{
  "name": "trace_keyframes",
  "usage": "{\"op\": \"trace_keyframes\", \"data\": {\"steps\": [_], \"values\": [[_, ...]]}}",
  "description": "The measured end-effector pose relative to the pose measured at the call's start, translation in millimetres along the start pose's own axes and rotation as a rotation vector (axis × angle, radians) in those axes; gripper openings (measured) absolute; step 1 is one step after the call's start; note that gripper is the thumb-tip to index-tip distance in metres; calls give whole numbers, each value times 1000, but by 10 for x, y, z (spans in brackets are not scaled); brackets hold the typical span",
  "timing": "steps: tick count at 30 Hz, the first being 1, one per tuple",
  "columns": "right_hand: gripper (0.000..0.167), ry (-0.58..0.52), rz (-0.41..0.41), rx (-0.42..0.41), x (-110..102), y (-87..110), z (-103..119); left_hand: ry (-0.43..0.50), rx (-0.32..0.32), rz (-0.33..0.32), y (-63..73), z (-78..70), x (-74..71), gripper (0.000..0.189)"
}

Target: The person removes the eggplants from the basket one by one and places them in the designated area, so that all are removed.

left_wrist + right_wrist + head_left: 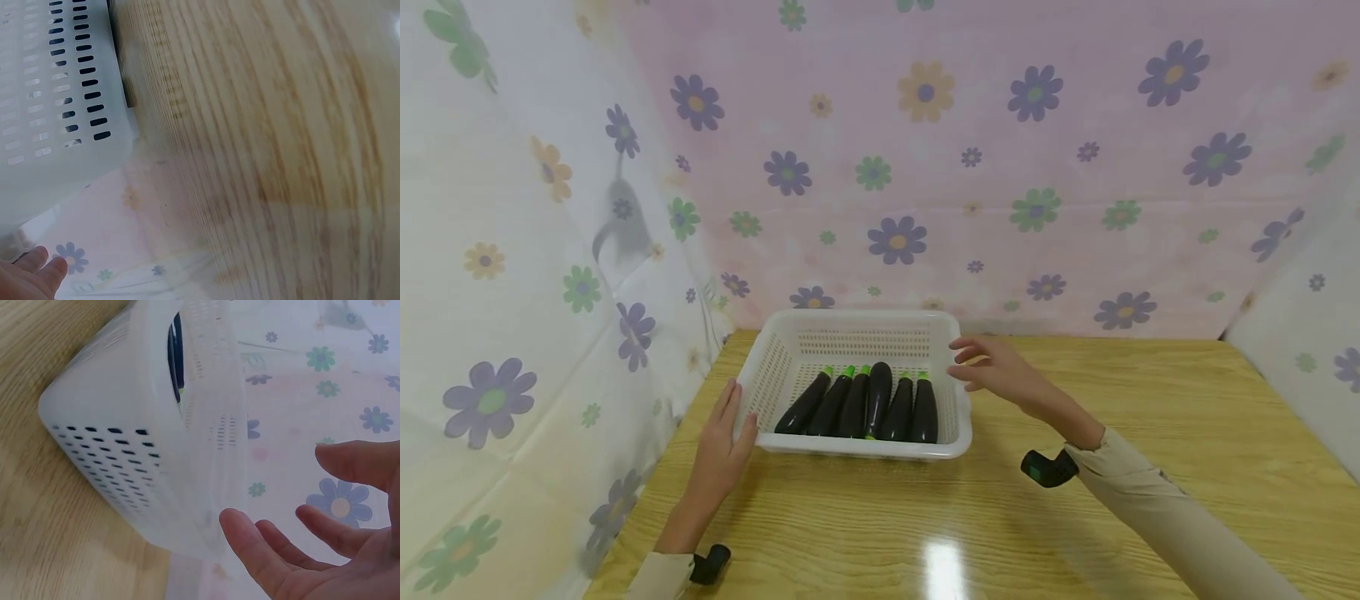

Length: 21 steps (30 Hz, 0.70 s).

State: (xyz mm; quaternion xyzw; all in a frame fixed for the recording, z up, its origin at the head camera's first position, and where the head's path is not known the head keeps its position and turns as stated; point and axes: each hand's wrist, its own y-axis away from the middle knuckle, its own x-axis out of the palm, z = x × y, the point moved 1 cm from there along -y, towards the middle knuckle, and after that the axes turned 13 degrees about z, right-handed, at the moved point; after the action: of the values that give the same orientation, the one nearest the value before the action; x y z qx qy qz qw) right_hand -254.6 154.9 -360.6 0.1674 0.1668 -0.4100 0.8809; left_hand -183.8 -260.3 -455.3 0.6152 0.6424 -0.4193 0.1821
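A white plastic basket [865,448] with slotted walls stands on the wooden table. Several dark eggplants [827,408] with green stem ends lie side by side in it; one has its green end toward the front. My left hand [721,450] is at the basket's left side, fingers extended along the rim, seemingly touching it. In the left wrist view only its fingertips [51,272] show, below the basket wall [37,181]. At the right rim hovers my right hand [996,371], fingers spread and slightly bent, with nothing in them. The right wrist view shows these fingers [250,544] apart from the basket [94,400].
The wooden table [1112,400] extends right and in front of the basket. Flower-patterned cloth [850,125] hangs behind the table and along both sides. A dark wrist device [1047,468] is on the right forearm, another [711,565] on the left.
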Motion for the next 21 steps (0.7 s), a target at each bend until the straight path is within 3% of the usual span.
{"op": "trace_keyframes", "data": {"steps": [13,21], "values": [[55,-30,134,101,83,-300,99,3,13,-13,7,-6,19,59],[56,28,168,248,167,-530,215,8,8,-12,-4,10,14,59]]}}
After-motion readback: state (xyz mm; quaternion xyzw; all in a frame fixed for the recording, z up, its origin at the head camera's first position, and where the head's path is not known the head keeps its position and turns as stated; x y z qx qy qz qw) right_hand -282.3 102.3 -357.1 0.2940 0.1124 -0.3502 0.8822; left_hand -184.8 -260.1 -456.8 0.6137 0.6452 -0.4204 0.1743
